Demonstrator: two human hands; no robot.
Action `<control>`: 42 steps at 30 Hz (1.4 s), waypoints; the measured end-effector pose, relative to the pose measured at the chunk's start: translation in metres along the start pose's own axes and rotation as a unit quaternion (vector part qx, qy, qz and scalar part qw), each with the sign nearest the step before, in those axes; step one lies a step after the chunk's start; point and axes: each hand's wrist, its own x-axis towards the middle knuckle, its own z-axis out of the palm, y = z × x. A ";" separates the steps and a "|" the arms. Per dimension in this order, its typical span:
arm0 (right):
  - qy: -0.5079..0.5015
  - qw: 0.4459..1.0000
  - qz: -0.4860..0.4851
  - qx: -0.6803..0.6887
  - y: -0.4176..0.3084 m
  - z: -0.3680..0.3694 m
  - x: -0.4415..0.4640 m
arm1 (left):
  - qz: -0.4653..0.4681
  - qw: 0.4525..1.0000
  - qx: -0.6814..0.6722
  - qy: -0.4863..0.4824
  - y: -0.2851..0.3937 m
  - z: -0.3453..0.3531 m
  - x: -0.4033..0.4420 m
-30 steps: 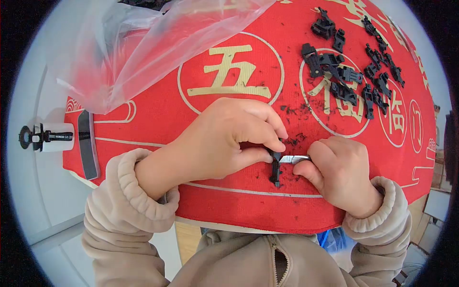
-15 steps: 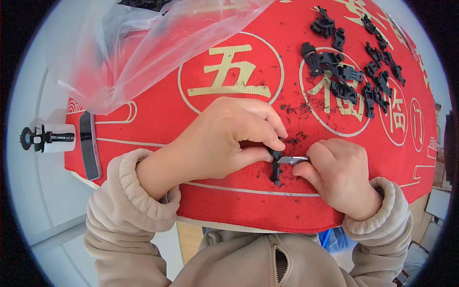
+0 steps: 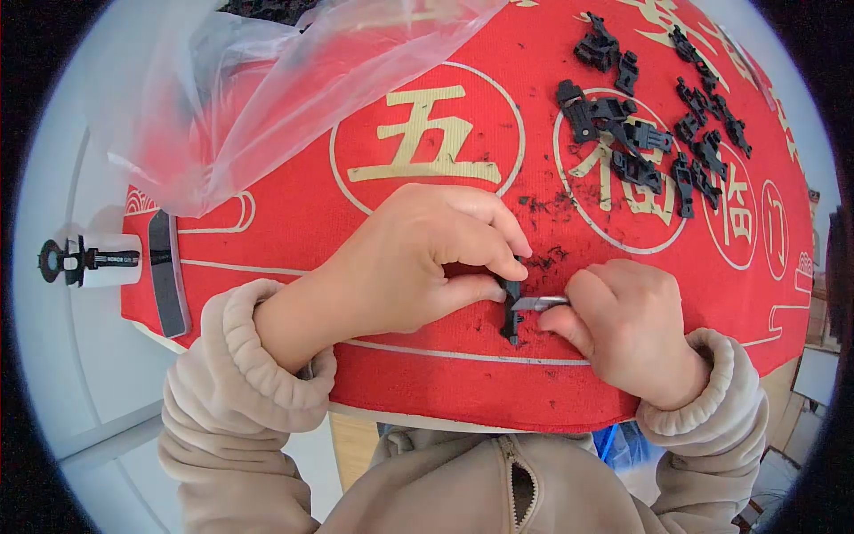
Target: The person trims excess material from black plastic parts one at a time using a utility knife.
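While pinching a black part in the left hand, near frame centre, apparently trimming with the blade clamped in the right hand; next, best cut lightly.

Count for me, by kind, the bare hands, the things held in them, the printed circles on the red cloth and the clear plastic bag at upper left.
Hands: 2, left hand and right hand
Knife: 1, in the right hand
Small black part: 1, in the left hand
Printed circles: 4
Clear plastic bag: 1
Total: 9
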 end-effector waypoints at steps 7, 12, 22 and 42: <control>0.030 0.999 0.005 0.020 0.001 0.004 -0.001 | -0.012 1.000 -0.004 0.001 0.002 0.000 0.000; 0.038 0.999 0.000 0.016 0.001 0.004 -0.002 | -0.013 1.000 -0.017 0.005 0.000 0.000 0.000; 0.030 1.000 0.002 0.008 0.000 0.003 -0.002 | 0.002 1.000 0.002 0.005 0.000 0.000 0.000; 0.032 0.999 0.011 0.010 -0.002 0.003 -0.005 | -0.010 1.000 0.006 0.004 0.000 0.000 0.000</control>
